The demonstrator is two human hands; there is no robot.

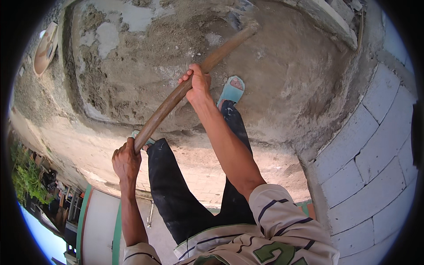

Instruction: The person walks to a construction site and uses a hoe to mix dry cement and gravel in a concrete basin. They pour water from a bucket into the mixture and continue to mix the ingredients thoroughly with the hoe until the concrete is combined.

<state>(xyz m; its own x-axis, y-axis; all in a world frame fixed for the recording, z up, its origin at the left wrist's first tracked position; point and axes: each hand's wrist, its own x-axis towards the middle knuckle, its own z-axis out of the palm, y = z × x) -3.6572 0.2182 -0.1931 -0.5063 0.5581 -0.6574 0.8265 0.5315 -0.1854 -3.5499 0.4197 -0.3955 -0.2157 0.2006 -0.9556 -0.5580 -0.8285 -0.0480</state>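
Note:
I hold a hoe by its long brown wooden handle point(172, 101), which slants from the lower left up to the far right. My left hand point(126, 161) is wrapped round the handle's near end. Farther up, about midway along, my right hand point(197, 84) grips it with closed fingers. At the far end the hoe's metal head point(238, 15) is smeared by motion, low over or against the rough grey mortar point(132, 57); I cannot tell whether it touches.
A shallow brown pan point(45, 49) lies at the far left, past a raised concrete edge point(68, 66). A grey block wall point(366, 163) rises on the right. A concrete slab edge point(331, 20) lies at the far right. My sandalled foot point(232, 90) stands on the mortar surface.

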